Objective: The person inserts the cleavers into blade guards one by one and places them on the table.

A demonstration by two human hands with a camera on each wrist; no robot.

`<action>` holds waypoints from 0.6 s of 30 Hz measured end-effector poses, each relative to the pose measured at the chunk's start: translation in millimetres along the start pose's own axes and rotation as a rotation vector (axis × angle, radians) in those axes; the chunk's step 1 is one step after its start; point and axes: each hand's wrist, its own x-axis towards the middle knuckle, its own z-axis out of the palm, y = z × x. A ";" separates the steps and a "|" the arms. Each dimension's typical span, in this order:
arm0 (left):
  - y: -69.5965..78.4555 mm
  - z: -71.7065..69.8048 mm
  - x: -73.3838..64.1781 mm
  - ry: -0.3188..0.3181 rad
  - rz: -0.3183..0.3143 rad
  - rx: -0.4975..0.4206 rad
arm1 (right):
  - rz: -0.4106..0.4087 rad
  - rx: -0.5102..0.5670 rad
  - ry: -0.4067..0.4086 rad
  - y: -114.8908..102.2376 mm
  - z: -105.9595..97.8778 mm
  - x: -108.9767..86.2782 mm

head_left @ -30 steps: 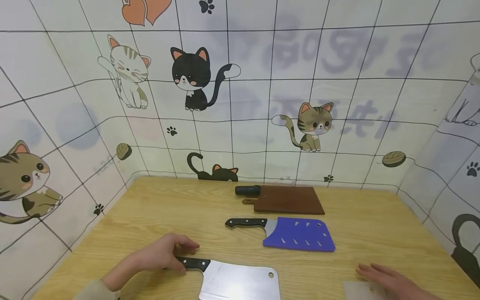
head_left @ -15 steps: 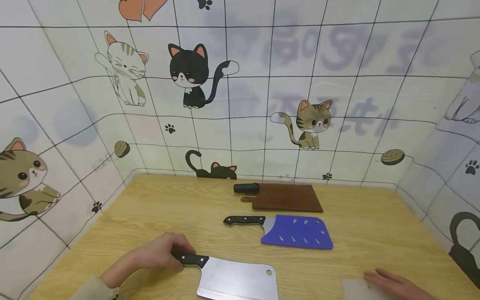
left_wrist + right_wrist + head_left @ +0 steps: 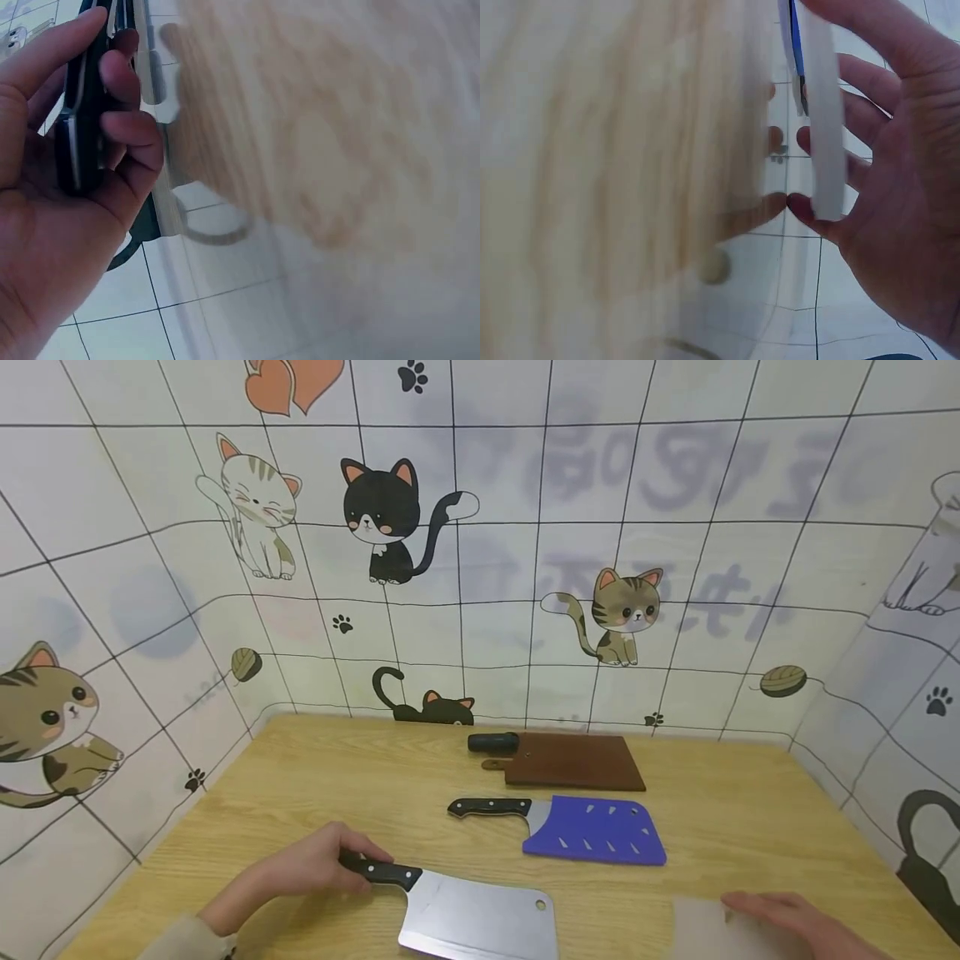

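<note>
My left hand (image 3: 318, 864) grips the black riveted handle of a cleaver (image 3: 480, 914), its bare steel blade reaching right with a hole at the far corner. In the left wrist view, curled fingers (image 3: 124, 142) wrap the handle (image 3: 86, 127). My right hand (image 3: 787, 920) holds an off-white, flat slab (image 3: 697, 931), partly cut off at the bottom of the head view. Seen edge-on in the right wrist view, the slab (image 3: 826, 135) lies between the thumb and the curled fingers.
A second cleaver in a blue blade cover (image 3: 600, 831), black handle (image 3: 491, 807) to the left, lies in mid-table. Behind it is a brown board (image 3: 573, 762) with a black cylindrical handle (image 3: 492, 742) beside it. Cat-patterned walls (image 3: 495, 635) enclose the wooden table (image 3: 360, 760).
My left fingers have closed round the cleaver's handle, and its handle end sits slightly higher. The white slab has moved a little left and up in view, with my right hand on it.
</note>
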 end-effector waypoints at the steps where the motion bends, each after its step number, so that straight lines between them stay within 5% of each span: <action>1: -0.4 0.0 -0.5 0.003 0.006 -0.011 | -0.021 -0.001 0.025 -2.5 0.2 1.2; 7: -0.4 -2.3 -3.4 0.016 0.052 -0.058 | -0.157 -0.078 0.200 -24.8 -2.0 10.3; 13: 5.9 -8.8 -1.1 0.061 -0.048 -0.178 | -0.252 -0.188 0.367 -51.9 -17.7 19.9; 18: 10.1 -12.6 6.7 0.104 -0.051 -0.234 | -0.269 -0.231 0.421 -67.8 -25.4 29.9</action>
